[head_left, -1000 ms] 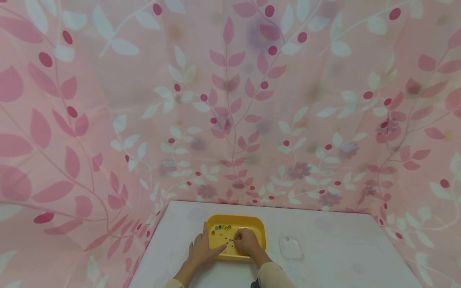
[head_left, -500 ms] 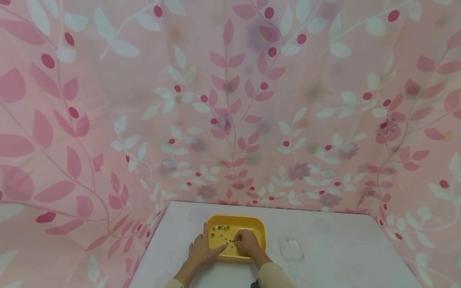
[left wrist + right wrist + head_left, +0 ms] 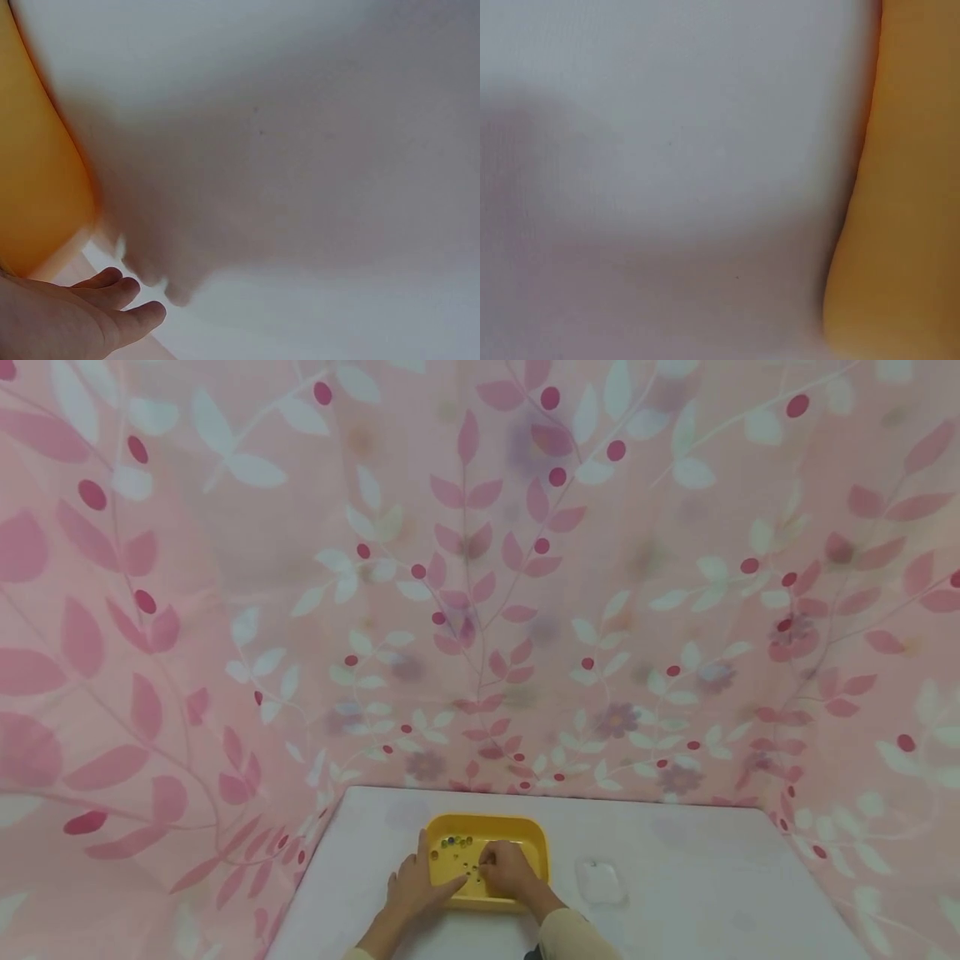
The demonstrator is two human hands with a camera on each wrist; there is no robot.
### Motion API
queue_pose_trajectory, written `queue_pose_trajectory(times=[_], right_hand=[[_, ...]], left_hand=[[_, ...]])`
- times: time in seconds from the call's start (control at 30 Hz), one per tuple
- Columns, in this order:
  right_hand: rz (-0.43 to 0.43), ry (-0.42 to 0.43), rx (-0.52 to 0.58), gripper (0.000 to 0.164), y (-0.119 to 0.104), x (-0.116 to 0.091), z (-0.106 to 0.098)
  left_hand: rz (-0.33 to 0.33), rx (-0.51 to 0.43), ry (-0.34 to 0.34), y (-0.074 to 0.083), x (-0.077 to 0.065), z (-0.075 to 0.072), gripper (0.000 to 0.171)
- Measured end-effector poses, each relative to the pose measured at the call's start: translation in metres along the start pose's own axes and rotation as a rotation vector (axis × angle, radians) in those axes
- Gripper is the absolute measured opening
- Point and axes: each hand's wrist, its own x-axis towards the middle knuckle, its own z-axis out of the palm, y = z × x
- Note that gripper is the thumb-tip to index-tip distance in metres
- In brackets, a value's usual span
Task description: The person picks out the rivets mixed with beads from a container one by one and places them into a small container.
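Observation:
A yellow tray [image 3: 537, 839] holds several glass marbles [image 3: 452, 841] near its far left corner and several tiny dark bead-like pieces [image 3: 474, 868] around its middle. My left hand [image 3: 415, 885] lies along the tray's left side, fingers spread and thumb reaching over the near rim. In the left wrist view, straight fingers [image 3: 139, 319] extend past the tray's corner. Inside the tray, my right hand [image 3: 508, 867] has thumb and fingers curled together, pinching at one of the tiny pieces, mostly hidden by the fingertips. The right wrist view shows the tray's outer wall [image 3: 907, 187] without the hand.
A clear, flat plastic container or lid [image 3: 601, 881] lies right of the tray on the white table [image 3: 690, 877]. A pink curtain [image 3: 480, 610] with leaf patterns hangs behind the table and along both sides.
The head view has shifted slightly. Several marbles have rolled a little within the tray. My right fingertips have drawn in around a tiny piece; the left hand stays put.

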Motion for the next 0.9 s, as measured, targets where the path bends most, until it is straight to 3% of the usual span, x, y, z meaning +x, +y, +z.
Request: queue_pose_trajectory(times=[0.33,0.7,0.9], right_hand=[[0.039,-0.029,0.008,0.004,-0.004,0.004,-0.006],[-0.039,-0.002,-0.065,0.005,-0.006,-0.003,-0.018],[-0.01,-0.023,-0.031,0.008,-0.013,-0.004,-0.026]], left_hand=[[-0.03,-0.02,-0.04,-0.002,0.001,-0.001,0.127],[0.007,-0.013,-0.031,0.0,-0.001,-0.003,0.125],[-0.009,-0.019,-0.041,0.0,-0.002,-0.004,0.125]])
